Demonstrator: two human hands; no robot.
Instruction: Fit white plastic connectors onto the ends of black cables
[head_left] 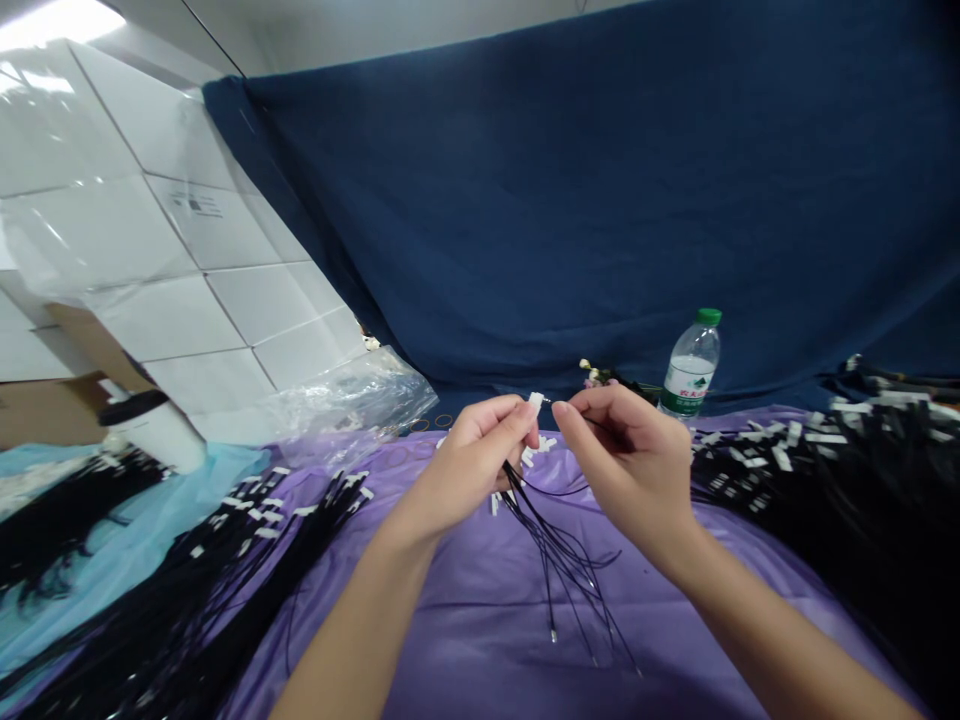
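Between the thumb and forefinger of my left hand (480,445) is a small white plastic connector (535,401). The same hand's lower fingers are closed round a bunch of thin black wires (559,545), whose loose ends fan out downward over the purple cloth. Small metal tips show on several of these ends. My right hand (634,445) pinches a single black wire close to its metal tip (548,402), which points at the connector. Whether the tip touches the connector I cannot tell. More white connectors (529,455) show just behind my left hand.
Bundles of black wires with white connectors lie at left (247,560) and right (825,480) on the purple cloth (480,640). A water bottle (690,370) stands behind my right hand. At left are a white cup (154,430), clear plastic wrap (352,395) and stacked white boxes (195,240).
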